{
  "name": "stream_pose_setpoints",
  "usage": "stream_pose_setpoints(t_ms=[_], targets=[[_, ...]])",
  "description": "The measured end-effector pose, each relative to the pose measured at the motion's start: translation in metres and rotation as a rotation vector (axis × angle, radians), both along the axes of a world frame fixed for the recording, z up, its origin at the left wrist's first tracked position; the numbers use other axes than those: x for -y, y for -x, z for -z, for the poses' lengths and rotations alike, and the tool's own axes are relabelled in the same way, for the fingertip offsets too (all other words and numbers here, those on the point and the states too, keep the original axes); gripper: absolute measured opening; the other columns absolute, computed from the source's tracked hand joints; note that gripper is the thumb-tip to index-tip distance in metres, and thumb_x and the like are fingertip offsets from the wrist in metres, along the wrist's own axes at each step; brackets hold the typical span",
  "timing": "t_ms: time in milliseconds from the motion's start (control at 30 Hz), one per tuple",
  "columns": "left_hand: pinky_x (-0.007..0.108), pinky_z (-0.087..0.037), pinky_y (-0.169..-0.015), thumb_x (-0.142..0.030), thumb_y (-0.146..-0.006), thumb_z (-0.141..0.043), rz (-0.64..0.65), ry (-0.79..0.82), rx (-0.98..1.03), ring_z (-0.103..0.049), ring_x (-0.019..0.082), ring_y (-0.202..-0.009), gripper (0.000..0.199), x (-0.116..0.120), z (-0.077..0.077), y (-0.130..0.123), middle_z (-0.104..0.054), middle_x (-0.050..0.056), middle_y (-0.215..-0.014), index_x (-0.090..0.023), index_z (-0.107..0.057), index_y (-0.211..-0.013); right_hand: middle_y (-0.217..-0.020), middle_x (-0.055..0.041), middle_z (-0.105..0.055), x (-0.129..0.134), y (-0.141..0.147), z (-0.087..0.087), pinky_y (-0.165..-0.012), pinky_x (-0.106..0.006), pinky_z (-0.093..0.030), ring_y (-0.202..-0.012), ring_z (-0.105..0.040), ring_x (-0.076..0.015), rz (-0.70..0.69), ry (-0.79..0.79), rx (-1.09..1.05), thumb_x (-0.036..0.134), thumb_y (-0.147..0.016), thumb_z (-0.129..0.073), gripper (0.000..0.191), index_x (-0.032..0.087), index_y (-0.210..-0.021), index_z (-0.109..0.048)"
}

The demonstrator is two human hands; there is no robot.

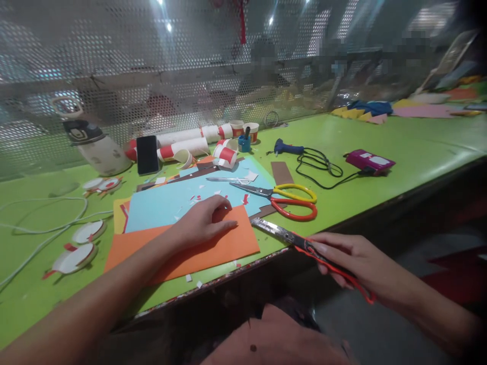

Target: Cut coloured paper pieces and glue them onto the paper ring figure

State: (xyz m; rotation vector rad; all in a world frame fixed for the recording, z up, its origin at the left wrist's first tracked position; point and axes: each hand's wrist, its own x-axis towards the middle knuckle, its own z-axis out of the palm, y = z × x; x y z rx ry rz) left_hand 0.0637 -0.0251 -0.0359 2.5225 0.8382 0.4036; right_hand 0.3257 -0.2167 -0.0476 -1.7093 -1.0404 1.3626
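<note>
My left hand (207, 220) rests on an orange sheet (182, 258) with its thumb and fingers apart, holding nothing. Under the orange sheet lies a light blue sheet (160, 203) strewn with small red and white scraps. At the table's front edge, my right hand (346, 258) grips black and red scissors (312, 249), blades pointing left toward the orange sheet's corner. Scissors with yellow and orange handles (274, 192) lie partly open beyond them. A thin silver tool (226, 179) sits on the blue sheet.
Paper cups (225, 154) and white tubes stand behind the sheets, near a phone (147, 154) and a black-and-white container (99, 149). Rightward lie a blue glue gun (288, 147), its cable and a purple box (369, 161). Cut cup pieces (74, 258) and a white cable (41, 243) are at left.
</note>
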Motion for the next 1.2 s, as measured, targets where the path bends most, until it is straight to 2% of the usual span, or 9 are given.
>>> stream_pose_setpoints(t_ms=[300, 467, 533, 600, 700, 767, 833, 1033, 1200], targets=[[0.035, -0.041, -0.077, -0.047, -0.081, -0.058, 0.029, -0.019, -0.044, -0.054, 0.022, -0.088, 0.036, 0.000, -0.001, 0.001, -0.060, 0.008, -0.100, -0.019, -0.057, -0.105, -0.070, -0.0007, -0.057, 0.000, 0.007, -0.005, -0.043, -0.020, -0.033, -0.049, -0.046, -0.0083, -0.076, -0.018, 0.059, 0.057, -0.083, -0.056, 0.054, 0.021, -0.123, -0.060], [0.035, -0.042, -0.080, -0.042, -0.081, -0.060, 0.049, 0.010, -0.007, -0.055, 0.021, -0.090, 0.033, -0.001, 0.003, 0.001, -0.061, 0.008, -0.102, -0.021, -0.061, -0.106, -0.070, -0.0021, -0.058, 0.001, 0.008, -0.004, -0.042, -0.021, -0.035, -0.051, -0.048, -0.0110, -0.131, -0.125, 0.238, 0.055, -0.086, -0.052, 0.049, 0.020, -0.118, -0.063], [0.034, -0.042, -0.076, -0.041, -0.078, -0.063, 0.005, 0.082, 0.019, -0.055, 0.020, -0.085, 0.041, -0.001, 0.003, 0.001, -0.061, 0.006, -0.096, -0.020, -0.060, -0.113, -0.069, -0.0015, -0.058, 0.002, 0.007, -0.003, -0.041, -0.021, -0.035, -0.052, -0.048, -0.0113, -0.148, -0.177, 0.305, 0.053, -0.088, -0.051, 0.044, 0.021, -0.115, -0.065], [0.031, -0.041, -0.065, -0.043, -0.077, -0.062, -0.072, 0.207, 0.043, -0.052, 0.017, -0.071, 0.046, -0.002, 0.001, 0.001, -0.060, 0.003, -0.080, -0.019, -0.060, -0.116, -0.068, -0.0009, -0.057, 0.003, 0.006, -0.001, -0.041, -0.021, -0.036, -0.052, -0.048, -0.0113, -0.144, -0.218, 0.351, 0.052, -0.088, -0.051, 0.041, 0.022, -0.112, -0.066], [0.028, -0.036, -0.054, -0.045, -0.078, -0.060, -0.150, 0.439, 0.083, -0.048, 0.014, -0.059, 0.034, -0.004, -0.009, 0.006, -0.057, 0.001, -0.066, -0.015, -0.068, -0.094, -0.068, -0.0010, -0.057, 0.002, 0.003, 0.002, -0.038, -0.020, -0.036, -0.052, -0.050, -0.0117, -0.106, -0.208, 0.343, 0.053, -0.087, -0.051, 0.044, 0.022, -0.116, -0.064], [0.027, -0.037, -0.054, -0.043, -0.076, -0.064, -0.145, 0.548, 0.094, -0.049, 0.013, -0.059, 0.028, -0.006, -0.018, 0.011, -0.059, 0.001, -0.065, -0.015, -0.069, -0.077, -0.069, -0.0017, -0.058, 0.001, 0.003, 0.002, -0.036, -0.019, -0.035, -0.051, -0.050, -0.0118, -0.073, -0.172, 0.300, 0.056, -0.085, -0.052, 0.051, 0.020, -0.120, -0.062], [0.025, -0.037, -0.053, -0.040, -0.072, -0.068, -0.119, 0.615, 0.100, -0.049, 0.012, -0.056, 0.025, -0.008, -0.027, 0.016, -0.058, -0.001, -0.060, -0.015, -0.068, -0.071, -0.069, -0.0023, -0.059, -0.001, 0.003, 0.001, -0.034, -0.019, -0.034, -0.049, -0.050, -0.0116, -0.040, -0.145, 0.261, 0.059, -0.082, -0.054, 0.057, 0.019, -0.122, -0.061], [0.024, -0.040, -0.054, -0.037, -0.063, -0.075, -0.097, 0.589, 0.204, -0.053, 0.012, -0.058, 0.023, -0.005, -0.045, 0.020, -0.062, 0.000, -0.060, -0.016, -0.066, -0.064, -0.067, -0.0030, -0.061, -0.001, 0.005, -0.004, -0.038, -0.021, -0.039, -0.048, -0.051, -0.0117, 0.013, -0.160, 0.198, 0.061, -0.078, -0.059, 0.058, 0.019, -0.117, -0.064], [0.024, -0.039, -0.054, -0.033, -0.063, -0.075, -0.108, 0.602, 0.259, -0.051, 0.010, -0.055, 0.020, -0.002, -0.049, 0.020, -0.060, -0.002, -0.057, -0.016, -0.065, -0.062, -0.065, -0.0038, -0.062, 0.004, 0.006, -0.010, -0.037, -0.022, -0.040, -0.047, -0.052, -0.0128, 0.047, -0.241, 0.221, 0.060, -0.078, -0.059, 0.050, 0.020, -0.107, -0.068]])
